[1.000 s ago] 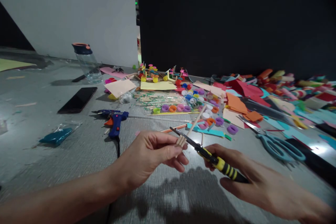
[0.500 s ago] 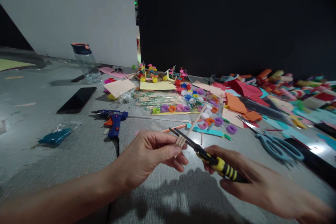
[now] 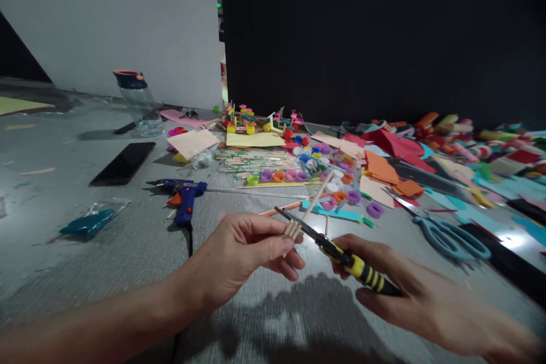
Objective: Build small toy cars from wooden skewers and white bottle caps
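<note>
My left hand (image 3: 243,253) pinches a small bundle of thin wooden sticks (image 3: 307,209) that points up and to the right above the grey floor. My right hand (image 3: 409,290) grips the yellow-and-black handle of a pair of cutting pliers (image 3: 336,253). The pliers' dark jaws reach left and cross the sticks just beyond my left fingertips. Both hands hover low over the floor in front of me.
A blue glue gun (image 3: 184,198) lies left of my hands, with a black phone (image 3: 123,163) and a clear bottle (image 3: 139,103) farther back. Coloured bottle caps (image 3: 318,173), packets of sticks (image 3: 256,160), paper scraps (image 3: 384,173) and teal scissors (image 3: 454,239) spread ahead and right.
Hardly anything has changed. The hands, sticks and pliers hold the same pose, with only a slight shift of the camera.
</note>
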`<action>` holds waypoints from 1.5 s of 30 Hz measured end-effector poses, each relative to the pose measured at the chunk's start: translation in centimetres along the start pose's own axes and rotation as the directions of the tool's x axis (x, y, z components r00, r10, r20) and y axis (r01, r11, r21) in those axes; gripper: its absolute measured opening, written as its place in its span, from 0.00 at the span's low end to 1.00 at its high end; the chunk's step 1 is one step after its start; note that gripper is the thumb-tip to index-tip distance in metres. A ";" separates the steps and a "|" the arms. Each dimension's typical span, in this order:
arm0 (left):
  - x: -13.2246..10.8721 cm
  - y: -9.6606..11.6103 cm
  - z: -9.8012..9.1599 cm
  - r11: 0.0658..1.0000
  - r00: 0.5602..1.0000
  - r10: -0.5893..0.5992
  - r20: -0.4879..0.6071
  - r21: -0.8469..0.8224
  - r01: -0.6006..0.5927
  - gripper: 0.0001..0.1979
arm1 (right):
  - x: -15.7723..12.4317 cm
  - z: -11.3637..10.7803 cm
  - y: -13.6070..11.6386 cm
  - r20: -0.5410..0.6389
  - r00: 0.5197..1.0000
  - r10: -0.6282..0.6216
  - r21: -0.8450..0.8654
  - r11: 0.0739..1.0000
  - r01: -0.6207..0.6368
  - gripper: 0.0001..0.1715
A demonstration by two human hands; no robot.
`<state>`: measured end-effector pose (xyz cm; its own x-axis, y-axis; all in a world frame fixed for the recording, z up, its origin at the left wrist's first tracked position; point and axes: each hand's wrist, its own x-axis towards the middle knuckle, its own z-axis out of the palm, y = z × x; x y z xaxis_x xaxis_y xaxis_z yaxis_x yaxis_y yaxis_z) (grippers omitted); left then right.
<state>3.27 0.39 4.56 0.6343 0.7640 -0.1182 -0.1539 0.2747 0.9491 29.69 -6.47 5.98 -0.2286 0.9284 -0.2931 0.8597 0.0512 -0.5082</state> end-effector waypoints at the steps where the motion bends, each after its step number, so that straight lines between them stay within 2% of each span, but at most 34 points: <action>1: 0.0 0.0 0.0 1.000 1.000 0.000 0.003 0.001 0.000 0.06 | 0.0 0.0 0.0 0.002 1.000 -0.002 -0.002 1.000 0.002 0.36; 11: -0.1 -0.1 -0.2 1.000 0.999 -0.011 0.045 -0.009 0.011 0.05 | -0.1 0.1 -0.4 -0.061 0.997 -0.056 -0.083 0.995 0.050 0.31; 17: -0.3 -0.1 0.2 1.000 0.998 -0.008 0.063 0.014 0.007 0.05 | -0.2 0.3 -0.1 -0.063 0.991 -0.116 -0.159 0.982 0.105 0.35; 20: -0.1 -0.4 0.1 0.999 0.998 0.002 0.062 0.034 -0.005 0.06 | 0.0 0.4 -0.4 -0.050 0.993 -0.111 -0.177 0.979 0.101 0.33; 26: 0.5 -1.0 -0.3 0.999 0.999 -0.008 0.041 0.054 0.006 0.06 | 0.6 0.5 -0.9 -0.040 0.995 -0.086 -0.128 0.989 0.080 0.30; 33: 0.2 -0.7 -0.1 0.999 1.000 0.016 0.008 0.040 -0.016 0.06 | 0.1 0.2 -1.5 -0.013 1.000 -0.006 -0.047 0.999 0.006 0.27; 39: -0.2 -0.5 -0.1 0.991 1.000 0.002 0.009 0.134 -0.003 0.07 | -0.1 0.2 -1.7 -0.035 0.998 -0.053 -0.026 0.998 0.052 0.25; 45: -0.2 -0.6 0.1 0.994 0.999 0.002 0.036 0.113 -0.006 0.09 | 0.0 0.2 -1.9 -0.045 0.998 -0.050 -0.051 0.998 0.048 0.24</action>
<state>3.34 0.04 4.02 0.6607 0.7432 -0.1057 -0.0712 0.2023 0.9767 27.93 -6.64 6.77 -0.2506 0.9404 -0.2300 0.8697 0.1143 -0.4802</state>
